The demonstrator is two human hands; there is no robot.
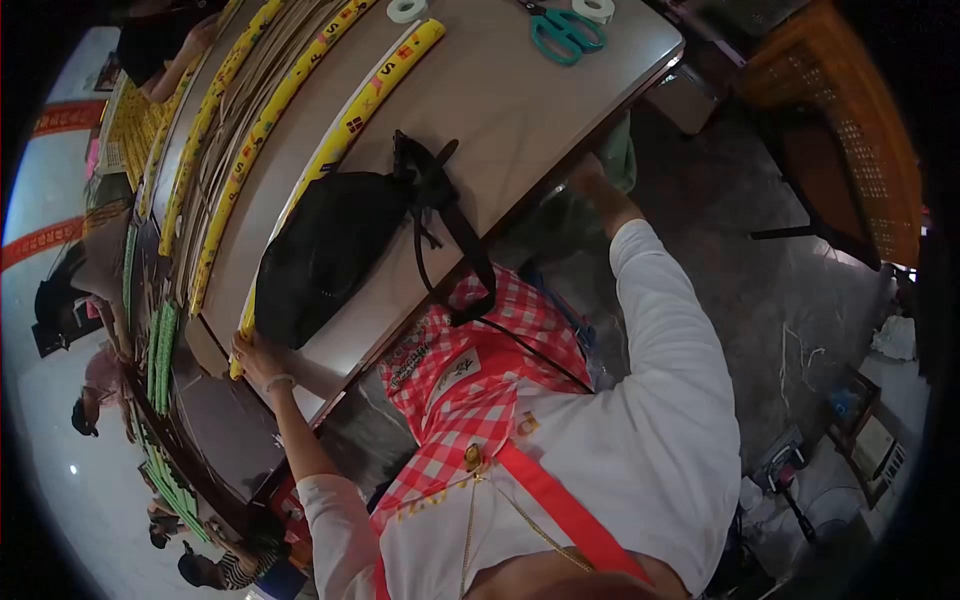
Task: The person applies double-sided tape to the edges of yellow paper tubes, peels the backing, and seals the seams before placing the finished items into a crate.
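Observation:
My left hand (262, 362) is closed round the near end of a long yellow printed roll (385, 75) with letters and small gift pictures on it. The roll lies along the table (480, 120), its middle partly covered by a black bag (330, 235) with a strap and cords. My right hand (588, 175) reaches down past the table's edge, right beside a grey-green cloth-like thing (620, 155); its fingers are in shadow and I cannot tell whether they grip it.
Teal-handled scissors (567, 37) and white tape rolls (407, 10) sit at the table's far end. More yellow printed rolls (265, 130) lie to the left. Co-workers (105, 385) are beyond, near green rolls (160, 355). A chair (820, 160) stands right.

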